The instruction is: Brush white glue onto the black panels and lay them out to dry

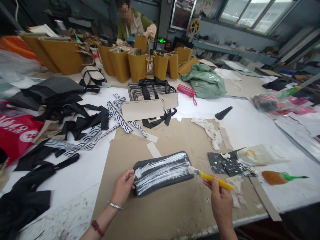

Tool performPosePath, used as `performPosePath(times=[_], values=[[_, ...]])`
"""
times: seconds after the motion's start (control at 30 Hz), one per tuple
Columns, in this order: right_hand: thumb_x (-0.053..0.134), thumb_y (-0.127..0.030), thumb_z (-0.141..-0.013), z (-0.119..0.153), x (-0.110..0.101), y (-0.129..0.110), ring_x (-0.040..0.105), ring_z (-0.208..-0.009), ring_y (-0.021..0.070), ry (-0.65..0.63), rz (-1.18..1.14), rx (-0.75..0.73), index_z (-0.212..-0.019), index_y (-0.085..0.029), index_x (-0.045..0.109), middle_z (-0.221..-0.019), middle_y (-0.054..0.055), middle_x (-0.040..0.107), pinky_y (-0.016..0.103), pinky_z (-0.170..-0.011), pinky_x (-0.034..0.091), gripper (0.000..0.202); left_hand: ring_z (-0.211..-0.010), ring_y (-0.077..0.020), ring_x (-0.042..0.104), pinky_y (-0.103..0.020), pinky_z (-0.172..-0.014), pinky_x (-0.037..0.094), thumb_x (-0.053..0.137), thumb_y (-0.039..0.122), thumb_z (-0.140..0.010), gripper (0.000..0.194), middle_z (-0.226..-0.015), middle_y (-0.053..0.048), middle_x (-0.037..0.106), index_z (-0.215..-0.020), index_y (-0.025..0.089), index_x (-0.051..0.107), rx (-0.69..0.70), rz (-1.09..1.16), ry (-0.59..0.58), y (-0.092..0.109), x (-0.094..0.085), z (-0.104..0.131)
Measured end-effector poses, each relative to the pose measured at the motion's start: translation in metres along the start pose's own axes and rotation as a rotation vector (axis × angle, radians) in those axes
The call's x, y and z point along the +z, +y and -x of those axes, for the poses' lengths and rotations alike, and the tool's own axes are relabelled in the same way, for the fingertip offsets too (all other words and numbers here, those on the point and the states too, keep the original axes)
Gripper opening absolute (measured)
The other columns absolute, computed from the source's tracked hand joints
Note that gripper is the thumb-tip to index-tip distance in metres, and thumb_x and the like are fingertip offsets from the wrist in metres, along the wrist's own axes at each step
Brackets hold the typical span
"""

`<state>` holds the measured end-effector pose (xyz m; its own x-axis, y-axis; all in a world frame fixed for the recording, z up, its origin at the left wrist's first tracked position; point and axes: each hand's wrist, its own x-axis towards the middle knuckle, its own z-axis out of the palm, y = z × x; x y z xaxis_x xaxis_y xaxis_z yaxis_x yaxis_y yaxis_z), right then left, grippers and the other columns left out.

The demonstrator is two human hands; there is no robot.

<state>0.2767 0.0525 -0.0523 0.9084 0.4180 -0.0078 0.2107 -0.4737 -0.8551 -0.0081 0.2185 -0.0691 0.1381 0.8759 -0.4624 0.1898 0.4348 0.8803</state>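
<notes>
Left hand (123, 187): grip clamped on 1 end of 1 black panel (162, 174), white-streaked. Right hand (221, 201): grip closed around 1 yellow brush (205, 176).

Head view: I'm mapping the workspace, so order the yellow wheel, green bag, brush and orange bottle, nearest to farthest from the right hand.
1. Brush: in the right hand.
2. Orange bottle: right of the hand.
3. Green bag: well ahead.
4. Yellow wheel: far background.

My left hand (123, 187) grips the end of a dark panel (162, 171) streaked white, while my right hand (220, 200) holds a yellow-handled brush (217, 180) at its other end
</notes>
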Motion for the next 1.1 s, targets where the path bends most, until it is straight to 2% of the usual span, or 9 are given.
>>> performPosePath(times=[0.1, 0.27, 0.43, 0.57, 0.67, 0.8, 0.9, 0.97, 1.1], values=[[0.05, -0.061, -0.072, 0.003, -0.003, 0.001, 0.065, -0.074, 0.0258, -0.055, -0.048, 0.118, -0.09, -0.011, 0.061, -0.07, 0.009, 0.068, 0.044, -0.079, 0.05, 0.054, -0.039, -0.0108, 0.045, -0.022, -0.038, 0.039, 0.058, 0.044, -0.052, 0.036, -0.045, 0.006, 0.049, -0.073, 0.015, 0.056, 0.003, 0.004, -0.004, 0.007, 0.0, 0.001], [0.06, -0.051, -0.071, -0.003, -0.011, -0.006, 0.065, -0.071, 0.0199, 0.054, -0.381, 0.209, -0.085, -0.01, 0.059, -0.073, 0.006, 0.067, 0.038, -0.076, 0.053, 0.044, -0.039, -0.0091, 0.047, -0.021, -0.039, 0.04, 0.057, 0.039, -0.055, 0.029, -0.051, 0.004, 0.054, -0.071, 0.015, 0.058, 0.152, -0.027, -0.034, 0.043, 0.003, -0.025], [0.069, -0.044, -0.065, -0.006, -0.01, -0.019, 0.065, -0.068, 0.0159, 0.031, -0.631, 0.264, -0.081, -0.009, 0.06, -0.074, 0.006, 0.067, 0.024, -0.065, 0.056, 0.039, -0.041, -0.0096, 0.05, -0.02, -0.041, 0.044, 0.057, 0.027, -0.061, 0.018, -0.048, 0.005, 0.052, -0.074, 0.014, 0.058, 0.263, -0.1, -0.021, 0.088, 0.024, -0.102], [0.074, -0.045, -0.056, -0.007, -0.002, -0.021, 0.065, -0.066, 0.0175, 0.068, -0.695, 0.328, -0.079, -0.009, 0.061, -0.073, 0.008, 0.068, 0.022, -0.061, 0.057, 0.044, -0.041, -0.0111, 0.052, -0.022, -0.044, 0.047, 0.054, 0.016, -0.065, 0.007, -0.044, 0.005, 0.051, -0.07, 0.014, 0.059, 0.284, -0.188, 0.0, 0.115, 0.047, -0.169], [0.075, -0.045, -0.055, -0.005, 0.005, -0.026, 0.065, -0.066, 0.0172, 0.051, -0.694, 0.344, -0.077, -0.009, 0.061, -0.073, 0.008, 0.068, 0.022, -0.062, 0.057, 0.045, -0.054, -0.0139, 0.059, -0.026, -0.056, 0.051, 0.054, 0.013, -0.068, 0.013, -0.054, 0.001, 0.059, -0.079, 0.014, 0.062, 0.326, -0.29, 0.038, 0.122, 0.048, -0.192], [0.067, -0.044, -0.068, 0.004, 0.017, -0.039, 0.065, -0.072, 0.0166, -0.046, -0.581, 0.281, -0.086, -0.009, 0.06, -0.078, 0.007, 0.068, 0.026, -0.07, 0.056, 0.04, -0.081, -0.0178, 0.061, -0.034, -0.081, 0.048, 0.056, 0.013, -0.07, 0.025, -0.085, -0.006, 0.066, -0.094, 0.015, 0.061, 0.403, -0.408, 0.07, 0.098, 0.018, -0.162], [0.059, -0.047, -0.074, 0.015, 0.035, -0.05, 0.065, -0.074, 0.0194, -0.166, -0.423, 0.242, -0.095, -0.01, 0.058, -0.081, 0.008, 0.067, 0.034, -0.073, 0.055, 0.042, -0.087, -0.0179, 0.059, -0.034, -0.086, 0.046, 0.058, 0.015, -0.071, 0.018, -0.091, -0.006, 0.066, -0.088, 0.017, 0.063, 0.509, -0.483, -0.009, 0.062, -0.014, -0.101], [0.056, -0.048, -0.076, 0.024, 0.051, -0.059, 0.065, -0.076, 0.0208, -0.255, -0.362, 0.22, -0.098, -0.011, 0.057, -0.085, 0.009, 0.067, 0.037, -0.074, 0.054, 0.043, -0.086, -0.0167, 0.059, -0.033, -0.082, 0.048, 0.052, 0.016, -0.079, 0.016, -0.089, -0.006, 0.066, -0.09, 0.018, 0.063, 0.771, -0.599, -0.1, 0.037, -0.029, -0.057], [0.054, -0.047, -0.077, 0.049, 0.09, -0.077, 0.064, -0.073, 0.0197, -0.402, -0.392, 0.162, -0.096, -0.014, 0.056, -0.085, 0.007, 0.066, 0.037, -0.071, 0.055, 0.038, -0.093, -0.0154, 0.057, -0.031, -0.083, 0.05, 0.046, 0.013, -0.083, 0.02, -0.094, -0.007, 0.064, -0.097, 0.017, 0.059, 0.991, -0.687, -0.161, -0.002, -0.033, 0.006]])
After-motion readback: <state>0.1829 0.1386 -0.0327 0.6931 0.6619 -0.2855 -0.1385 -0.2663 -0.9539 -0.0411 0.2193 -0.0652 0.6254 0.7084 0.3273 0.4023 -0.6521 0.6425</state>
